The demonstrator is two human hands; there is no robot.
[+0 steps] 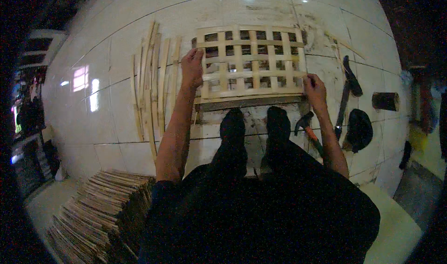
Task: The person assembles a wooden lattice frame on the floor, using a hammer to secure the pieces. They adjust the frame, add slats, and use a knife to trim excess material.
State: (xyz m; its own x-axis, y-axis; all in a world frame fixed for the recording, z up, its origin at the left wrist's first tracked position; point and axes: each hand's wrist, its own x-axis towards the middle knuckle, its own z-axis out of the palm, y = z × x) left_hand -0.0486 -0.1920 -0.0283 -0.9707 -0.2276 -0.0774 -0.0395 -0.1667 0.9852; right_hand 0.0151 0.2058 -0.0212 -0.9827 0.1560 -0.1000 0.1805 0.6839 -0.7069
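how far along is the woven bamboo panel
Done: the lattice panel already has several upright and cross strips interlaced. In hand: the left hand grips its left edge and the right hand its lower right corner. Left: loose strips lie unused beside it, a large bundle sits nearer, and the hammer lies untouched.

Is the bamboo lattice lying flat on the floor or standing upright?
Flat. The bamboo lattice lies on the tiled floor; both hands press its side edges.

pale matt bamboo lattice (pixel 251 61) on glossy white tile floor (pixel 107 105)
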